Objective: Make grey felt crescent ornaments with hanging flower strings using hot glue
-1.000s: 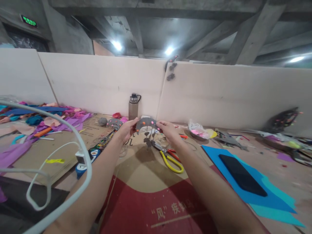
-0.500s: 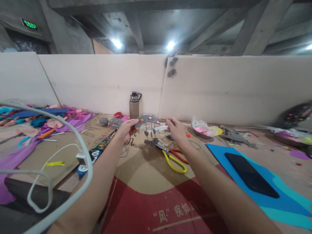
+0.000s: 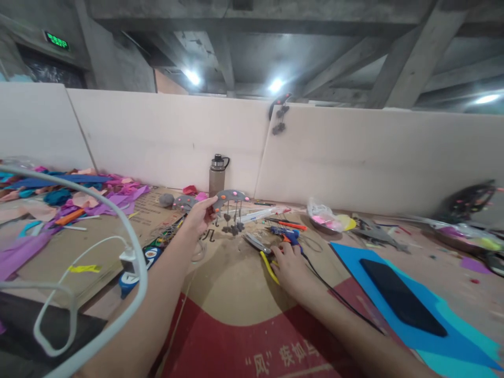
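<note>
My left hand point(image 3: 203, 214) pinches one end of a grey crescent-shaped ornament point(image 3: 235, 196) dotted with orange and pink balls. Thin strings hang from the crescent, carrying small dark grey shapes point(image 3: 233, 228) above the cardboard. Lower and to the right, my right hand point(image 3: 291, 265) is closed over the handles of a pair of scissors point(image 3: 256, 244); the fingers hide much of the handles, though a yellow loop shows. The blades point away to the left. Just beyond the right fingers lies a blue glue gun point(image 3: 290, 235) with a black cord.
A bottle point(image 3: 217, 176) stands against the white partition point(image 3: 165, 139). On the right, a black phone point(image 3: 401, 296) rests on blue sheets point(image 3: 350, 262). Colourful scraps point(image 3: 61, 197) cover the left side. A white cable point(image 3: 137, 252) loops across the left foreground. A similar ornament point(image 3: 280, 115) hangs on the partition.
My right hand has left the crescent's right side, coming down and nearer onto the scissors. The left hand keeps the crescent, shifted slightly left. The glue gun is now more visible.
</note>
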Action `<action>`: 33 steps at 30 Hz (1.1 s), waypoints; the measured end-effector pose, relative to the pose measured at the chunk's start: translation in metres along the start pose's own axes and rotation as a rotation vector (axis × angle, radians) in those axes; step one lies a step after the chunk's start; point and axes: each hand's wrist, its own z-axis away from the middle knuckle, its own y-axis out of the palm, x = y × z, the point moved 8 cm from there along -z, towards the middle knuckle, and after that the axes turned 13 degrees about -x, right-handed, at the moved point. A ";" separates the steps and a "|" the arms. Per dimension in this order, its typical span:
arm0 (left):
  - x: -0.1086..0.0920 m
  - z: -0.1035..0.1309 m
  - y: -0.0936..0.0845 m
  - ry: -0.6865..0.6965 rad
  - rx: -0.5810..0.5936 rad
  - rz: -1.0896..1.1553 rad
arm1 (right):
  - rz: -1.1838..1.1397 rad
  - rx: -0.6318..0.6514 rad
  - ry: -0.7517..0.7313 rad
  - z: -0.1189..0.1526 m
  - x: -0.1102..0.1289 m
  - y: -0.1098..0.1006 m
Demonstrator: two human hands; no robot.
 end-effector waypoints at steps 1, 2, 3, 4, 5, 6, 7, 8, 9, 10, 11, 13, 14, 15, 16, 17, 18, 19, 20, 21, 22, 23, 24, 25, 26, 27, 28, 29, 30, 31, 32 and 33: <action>-0.001 0.000 0.000 0.005 0.002 0.006 | 0.009 0.031 0.019 -0.002 -0.002 0.001; -0.002 -0.001 -0.001 0.013 0.006 0.009 | 0.008 0.066 0.031 -0.004 -0.004 0.003; -0.003 -0.001 -0.001 0.025 0.010 0.008 | -0.005 0.100 0.040 -0.004 -0.004 0.004; -0.004 -0.002 -0.002 0.040 0.013 0.003 | -0.025 0.126 0.057 -0.005 -0.005 0.004; -0.005 -0.002 -0.002 0.055 0.015 -0.005 | -0.051 0.142 0.081 -0.005 -0.007 0.004; -0.006 -0.002 -0.002 0.070 0.019 -0.011 | -0.086 0.147 0.108 -0.004 -0.008 0.003; -0.007 -0.002 -0.002 0.083 0.021 -0.013 | -0.132 0.142 0.132 -0.004 -0.009 0.001; -0.008 -0.002 -0.002 0.092 0.021 -0.012 | -0.184 0.128 0.150 -0.003 -0.010 -0.003; -0.009 -0.002 -0.003 0.100 0.020 -0.009 | -0.238 0.104 0.155 -0.003 -0.011 -0.007; -0.010 -0.002 -0.003 0.104 0.021 -0.006 | -0.291 0.073 0.149 -0.002 -0.011 -0.013; -0.012 -0.001 -0.003 0.109 0.021 -0.003 | -0.342 0.041 0.132 -0.002 -0.010 -0.019; -0.015 0.000 -0.002 0.117 0.019 0.003 | -0.422 -0.009 0.095 -0.004 -0.009 -0.031; -0.016 0.001 -0.002 0.121 0.016 0.006 | -0.462 -0.018 0.070 -0.005 -0.006 -0.035; -0.018 0.002 -0.002 0.124 0.013 0.010 | -0.506 -0.020 0.043 -0.007 -0.002 -0.039; -0.019 0.003 -0.002 0.124 0.008 0.012 | -0.548 -0.019 0.016 -0.009 0.003 -0.042; -0.019 0.004 -0.002 0.124 0.004 0.013 | -0.585 -0.018 -0.013 -0.012 0.009 -0.046; -0.020 0.004 -0.001 0.122 0.000 0.012 | -0.614 -0.021 -0.043 -0.015 0.016 -0.049; -0.020 0.005 -0.001 0.120 -0.001 0.009 | -0.634 -0.027 -0.070 -0.019 0.023 -0.052; -0.019 0.006 0.000 0.118 -0.002 0.004 | -0.644 -0.035 -0.085 -0.023 0.028 -0.054; -0.019 0.006 0.000 0.117 -0.002 -0.005 | -0.650 -0.041 -0.091 -0.027 0.034 -0.057; -0.019 0.007 0.001 0.117 0.003 -0.015 | -0.654 -0.046 -0.085 -0.031 0.037 -0.058; -0.019 0.007 0.002 0.120 0.011 -0.024 | -0.659 -0.050 -0.075 -0.035 0.040 -0.060; -0.019 0.008 0.003 0.124 0.019 -0.030 | -0.659 -0.054 -0.063 -0.038 0.042 -0.061; -0.019 0.008 0.004 0.128 0.026 -0.033 | -0.650 -0.058 -0.051 -0.041 0.044 -0.062; -0.019 0.009 0.005 0.130 0.034 -0.034 | -0.632 -0.060 -0.043 -0.043 0.045 -0.063; -0.019 0.009 0.005 0.134 0.041 -0.033 | -0.606 -0.061 -0.037 -0.045 0.045 -0.063; -0.019 0.009 0.006 0.138 0.044 -0.035 | -0.574 -0.060 -0.033 -0.046 0.045 -0.062; -0.019 0.010 0.006 0.146 0.044 -0.040 | -0.542 -0.059 -0.031 -0.047 0.045 -0.062; -0.020 0.010 0.007 0.157 0.042 -0.048 | -0.513 -0.057 -0.031 -0.047 0.046 -0.061; -0.020 0.011 0.007 0.170 0.037 -0.056 | -0.486 -0.055 -0.033 -0.048 0.046 -0.060; -0.021 0.011 0.007 0.183 0.031 -0.065 | -0.463 -0.056 -0.033 -0.048 0.046 -0.059; -0.021 0.012 0.007 0.193 0.026 -0.073 | -0.443 -0.059 -0.033 -0.048 0.046 -0.058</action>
